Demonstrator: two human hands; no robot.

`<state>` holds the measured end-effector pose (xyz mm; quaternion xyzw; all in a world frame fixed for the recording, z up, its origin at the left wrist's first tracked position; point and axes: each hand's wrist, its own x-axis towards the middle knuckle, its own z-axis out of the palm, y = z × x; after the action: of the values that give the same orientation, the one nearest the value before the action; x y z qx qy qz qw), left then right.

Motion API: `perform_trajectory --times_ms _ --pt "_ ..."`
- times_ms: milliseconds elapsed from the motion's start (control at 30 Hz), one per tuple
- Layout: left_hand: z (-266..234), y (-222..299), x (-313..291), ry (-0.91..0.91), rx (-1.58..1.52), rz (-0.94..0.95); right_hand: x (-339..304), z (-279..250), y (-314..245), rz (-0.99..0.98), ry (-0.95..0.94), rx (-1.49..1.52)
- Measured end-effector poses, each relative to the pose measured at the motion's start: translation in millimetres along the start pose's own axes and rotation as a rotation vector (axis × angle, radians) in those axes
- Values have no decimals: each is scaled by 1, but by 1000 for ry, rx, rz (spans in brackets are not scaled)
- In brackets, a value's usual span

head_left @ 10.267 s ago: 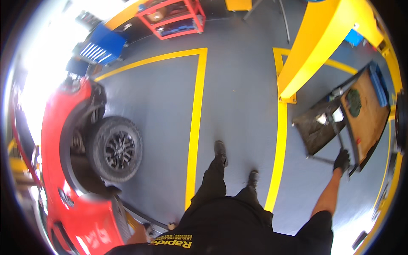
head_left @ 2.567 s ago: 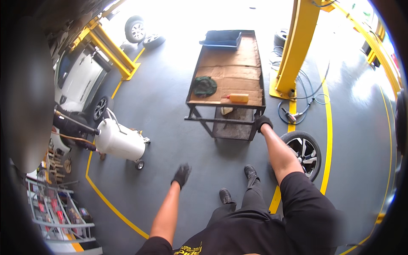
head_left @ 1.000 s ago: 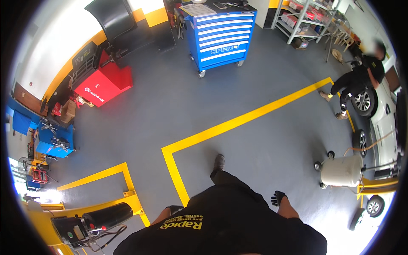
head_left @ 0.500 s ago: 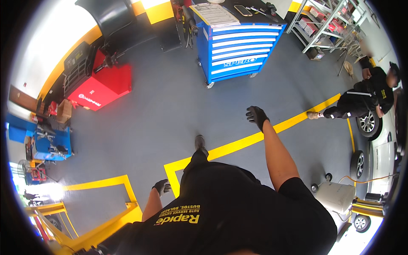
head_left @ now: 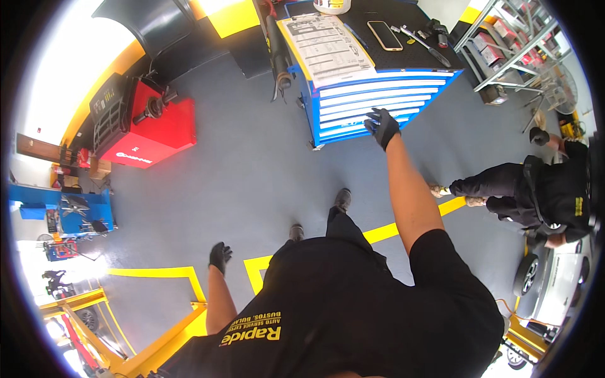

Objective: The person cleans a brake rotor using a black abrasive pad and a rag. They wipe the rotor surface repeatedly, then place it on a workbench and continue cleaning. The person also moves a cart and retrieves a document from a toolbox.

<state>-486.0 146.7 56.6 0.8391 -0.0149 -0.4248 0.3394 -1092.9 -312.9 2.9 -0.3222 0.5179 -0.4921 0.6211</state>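
Note:
My right hand (head_left: 382, 128), in a dark glove, reaches forward with its fingers apart and nothing in it. It appears in front of the drawers of a blue tool cabinet (head_left: 313, 116); whether it touches them I cannot tell. On the cabinet's black top lie a clipboard with a printed form (head_left: 328, 50), a phone (head_left: 385, 36), a ratchet wrench (head_left: 435, 53) and a small black tool (head_left: 438, 31). A white tub (head_left: 332, 5) stands at the back. Low at my left side hangs my gloved left hand (head_left: 220, 257), fingers loosely apart, holding nothing.
A red machine (head_left: 157, 135) stands to the left, with a blue workbench (head_left: 94, 211) nearer. At right, a person in black (head_left: 535, 189) bends beside a white car (head_left: 558, 290). Metal shelving (head_left: 498, 57) is at the far right. Yellow lines (head_left: 381, 233) mark the grey floor.
The cabinet is closer and its top shows more fully. My right hand has risen in front of its drawers; my left hand has swung forward. The other person has shifted and bent over.

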Motion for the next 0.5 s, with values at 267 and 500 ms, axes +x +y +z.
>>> perform_trajectory --times_ms 267,500 --pt "213 62 -119 -421 387 -140 171 -17 -50 35 -145 675" --pt "264 119 -87 -497 582 -94 171 -59 -27 317 24 769"
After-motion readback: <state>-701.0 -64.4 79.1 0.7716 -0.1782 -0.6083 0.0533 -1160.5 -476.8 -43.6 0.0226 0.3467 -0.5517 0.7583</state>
